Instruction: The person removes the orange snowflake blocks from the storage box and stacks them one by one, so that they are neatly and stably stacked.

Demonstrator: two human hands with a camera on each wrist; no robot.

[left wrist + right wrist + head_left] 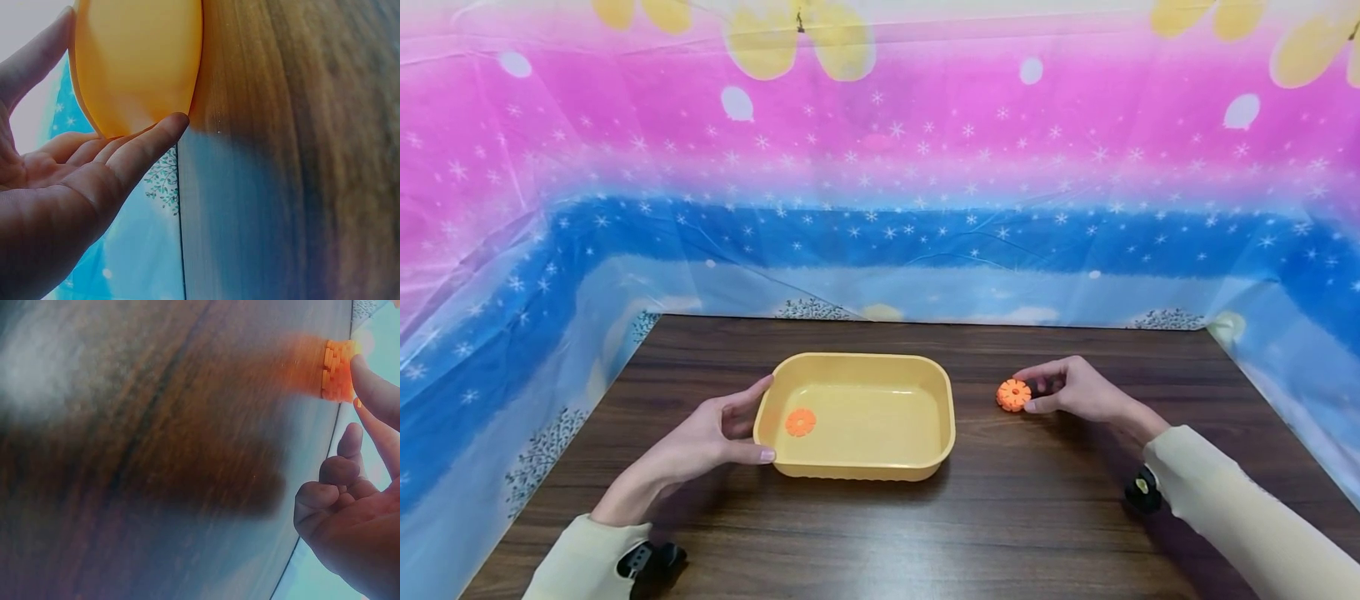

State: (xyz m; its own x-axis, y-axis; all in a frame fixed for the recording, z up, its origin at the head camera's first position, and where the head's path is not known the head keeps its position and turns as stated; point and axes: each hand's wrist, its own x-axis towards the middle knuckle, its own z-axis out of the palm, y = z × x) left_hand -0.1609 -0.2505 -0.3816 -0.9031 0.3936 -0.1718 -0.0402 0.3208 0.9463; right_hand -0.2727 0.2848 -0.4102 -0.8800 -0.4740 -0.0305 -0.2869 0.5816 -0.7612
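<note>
A shallow yellow plastic tray sits on the table, with one flat orange notched disc lying inside near its left end. My left hand holds that left end, thumb at the near corner and fingers along the far side. The left wrist view shows the hand against the tray wall. To the tray's right stands a short stack of orange notched discs. My right hand pinches at the top of this stack with thumb and index finger; the other fingers are curled in the right wrist view.
The dark wood-grain table reaches back to a pink and blue printed cloth, which hangs behind it and along both sides. A dark wrist device shows at the left sleeve, another device at the right.
</note>
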